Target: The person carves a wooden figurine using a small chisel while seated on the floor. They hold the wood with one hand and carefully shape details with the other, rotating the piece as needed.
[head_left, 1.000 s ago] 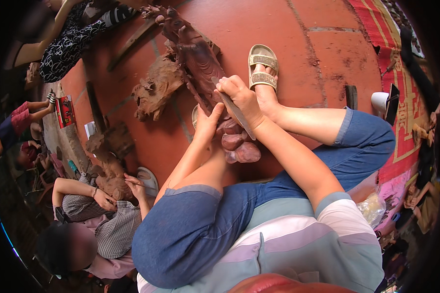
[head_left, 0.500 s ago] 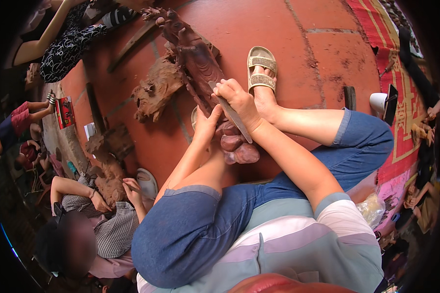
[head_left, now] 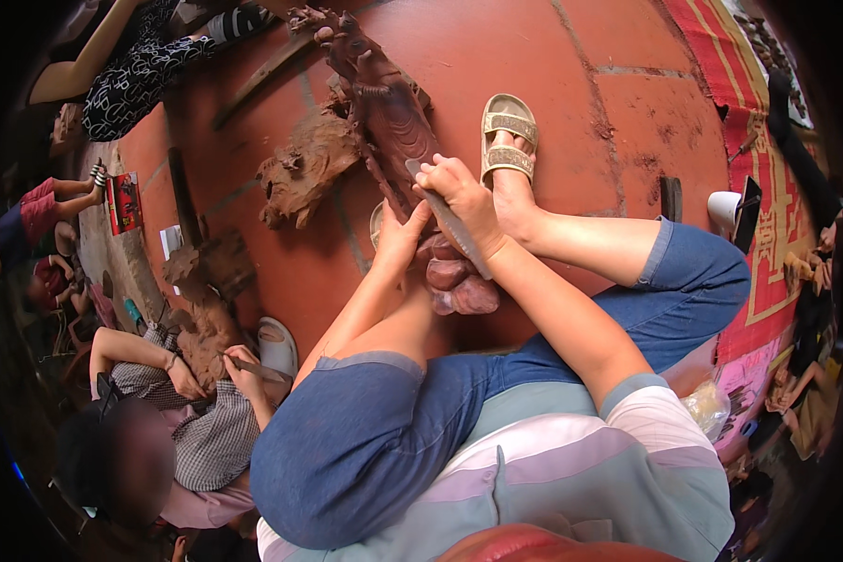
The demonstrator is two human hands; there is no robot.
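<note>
A long, dark reddish-brown wooden carving (head_left: 395,126) slants from the top of the view down toward me, its rounded, rock-like end (head_left: 461,288) between my legs. My left hand (head_left: 403,242) is closed round its lower left side; the thumb shows, and the other fingers are mostly hidden. In my right hand (head_left: 465,201) is a flat grey file (head_left: 456,229), gripped near its upper end. The file lies slantwise over the carving's lower part, its other end reaching back under my wrist. Whether its face touches the wood I cannot tell.
Rough brown driftwood (head_left: 309,169) lies left of the carving on the red tiled floor (head_left: 553,56). At lower left a co-worker (head_left: 220,431) holds a flat tool against another wooden piece (head_left: 206,337). A white cup (head_left: 723,206) stands right, near a red patterned mat (head_left: 735,140).
The whole view has shifted slightly. My hands keep nearly the same hold on the carving and file. The co-worker's hand has moved left, and a flat tool now shows in it.
</note>
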